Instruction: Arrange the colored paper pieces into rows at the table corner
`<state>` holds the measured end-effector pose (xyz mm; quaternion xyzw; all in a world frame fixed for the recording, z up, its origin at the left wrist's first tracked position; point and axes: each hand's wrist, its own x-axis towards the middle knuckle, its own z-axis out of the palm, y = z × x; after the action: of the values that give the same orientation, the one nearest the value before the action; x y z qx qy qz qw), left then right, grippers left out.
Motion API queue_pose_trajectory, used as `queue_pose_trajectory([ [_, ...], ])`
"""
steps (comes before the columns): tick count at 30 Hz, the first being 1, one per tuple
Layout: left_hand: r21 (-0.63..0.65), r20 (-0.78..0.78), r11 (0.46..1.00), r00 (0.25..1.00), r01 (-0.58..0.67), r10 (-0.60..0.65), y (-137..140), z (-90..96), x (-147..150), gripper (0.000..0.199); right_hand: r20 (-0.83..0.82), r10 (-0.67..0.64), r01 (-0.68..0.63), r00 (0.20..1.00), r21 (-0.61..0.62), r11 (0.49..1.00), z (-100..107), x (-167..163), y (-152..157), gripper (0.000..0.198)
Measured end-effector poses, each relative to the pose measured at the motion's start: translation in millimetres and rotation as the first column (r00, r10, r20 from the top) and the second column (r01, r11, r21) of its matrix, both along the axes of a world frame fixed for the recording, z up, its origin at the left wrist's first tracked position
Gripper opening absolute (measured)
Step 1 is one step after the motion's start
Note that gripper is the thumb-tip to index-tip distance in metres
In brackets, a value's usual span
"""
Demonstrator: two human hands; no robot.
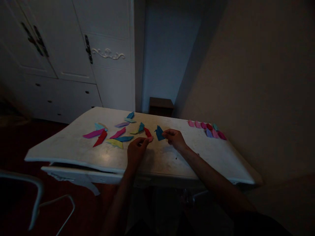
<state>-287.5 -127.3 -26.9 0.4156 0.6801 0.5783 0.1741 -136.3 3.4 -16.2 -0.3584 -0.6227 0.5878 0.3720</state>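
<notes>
My right hand (pixel 174 138) pinches a blue paper crane (pixel 159 133) between thumb and fingertips, just above the table. Close on its left, my left hand (pixel 137 150) has its fingers closed on a small pink folded paper (pixel 150 139). Behind that pink piece a red folded paper (pixel 147 131) shows. Around my left hand lie several more folded papers, among them a blue one (pixel 125 139), a yellow one (pixel 115 143), a magenta one (pixel 94 133) and a red one (pixel 100 139).
Two short rows of folded papers, with a purple one (pixel 209 132) among them, lie at the table's right end. The white table (pixel 73 147) has a drawer (pixel 81 175) slightly out. A wardrobe (pixel 110 78) stands behind, a wall (pixel 258 82) at right, a metal chair frame (pixel 36 183) at left.
</notes>
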Motion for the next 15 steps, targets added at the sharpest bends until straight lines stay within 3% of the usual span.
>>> queue_pose_trajectory([
  [4, 0.024, 0.038, 0.993, 0.993, 0.115, -0.116, 25.7, 5.5, 36.6, 0.028, -0.051, -0.076, 0.077, 0.996, 0.029, 0.997, 0.7, 29.1, 17.5, 0.036],
  [8, 0.035, -0.033, 0.976, 0.977, 0.214, -0.213, 46.8, 7.3, 68.8, 0.027, -0.05, -0.191, 0.195, 0.98, 0.104, 0.975, -3.0, 68.4, 41.6, 0.033],
  [12, -0.005, -0.095, 0.951, 0.946, 0.31, -0.31, 55.8, 4.1, 95.3, 0.026, 0.087, -0.41, 0.373, 0.908, 0.279, 0.885, -7.9, 116.6, 73.1, 0.036],
  [15, -0.11, -0.2, 0.925, 0.904, 0.363, -0.378, 53.9, 0.9, 111.4, 0.024, 0.157, -0.512, 0.43, 0.845, 0.371, 0.823, -10.4, 148.2, 95.3, 0.033],
])
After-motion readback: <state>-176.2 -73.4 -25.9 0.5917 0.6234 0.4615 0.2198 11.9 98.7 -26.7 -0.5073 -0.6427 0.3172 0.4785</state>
